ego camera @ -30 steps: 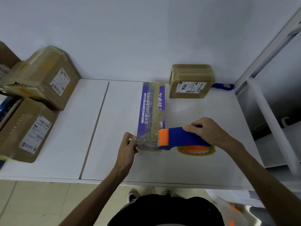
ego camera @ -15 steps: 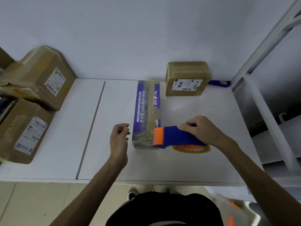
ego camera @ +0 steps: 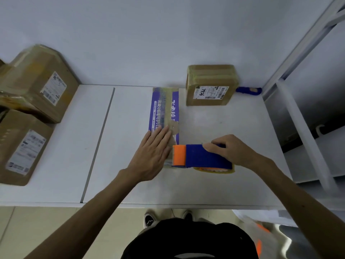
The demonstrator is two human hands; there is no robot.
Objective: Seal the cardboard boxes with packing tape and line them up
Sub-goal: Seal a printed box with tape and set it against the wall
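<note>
The long purple-printed cardboard box (ego camera: pixel 164 116) lies flat near the middle of the white counter (ego camera: pixel 61 146), its length running toward the wall, with a strip of clear brownish packing tape along its top. The left hand (ego camera: pixel 154 153) lies flat on the near end of the box, fingers extended and together, palm down. The right hand (ego camera: pixel 230 149) is closed around the blue handle of the blue-and-orange tape dispenser (ego camera: pixel 201 156), whose orange end touches the near right edge of the box. A small taped brown cardboard box with a shipping label (ego camera: pixel 211 85) stands against the wall, just beside the far right corner. Two larger labelled brown boxes (ego camera: pixel 33 83) rest at the counter's left.
</note>
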